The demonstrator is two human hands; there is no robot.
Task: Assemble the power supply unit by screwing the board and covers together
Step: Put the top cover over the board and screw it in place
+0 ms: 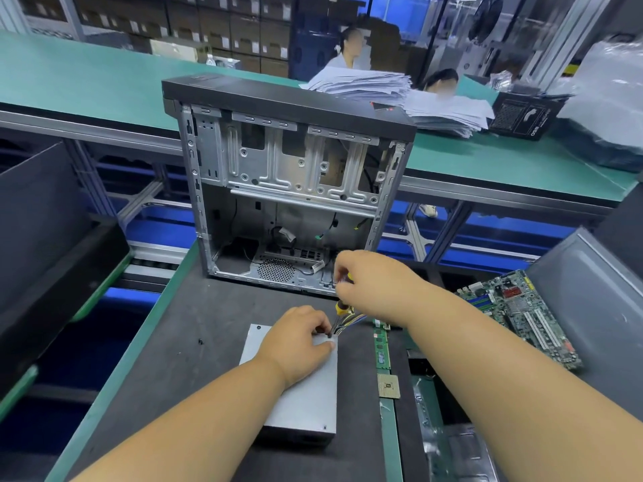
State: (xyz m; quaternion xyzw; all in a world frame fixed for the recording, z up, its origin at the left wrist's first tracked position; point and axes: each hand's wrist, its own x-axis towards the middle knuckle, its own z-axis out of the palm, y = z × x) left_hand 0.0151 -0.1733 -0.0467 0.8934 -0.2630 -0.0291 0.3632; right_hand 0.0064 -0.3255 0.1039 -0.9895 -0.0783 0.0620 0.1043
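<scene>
— Screwdriver [342,306] tip hidden behind the left hand [295,346]?
— Yes, and the screw there too small to tell. Handle mostly swallowed by the right hand [368,287].
— Gray metal box [306,408]?
— Half covered by the left forearm.
— Circuit board [522,314]?
— Partly covered by the right arm; markings too fine to read.

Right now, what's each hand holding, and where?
Right hand grips the screwdriver by the top of its handle, tip at the PSU corner by the wires. Left hand grasps nothing; it presses on the PSU cover, fingertips at the screw spot.
</scene>
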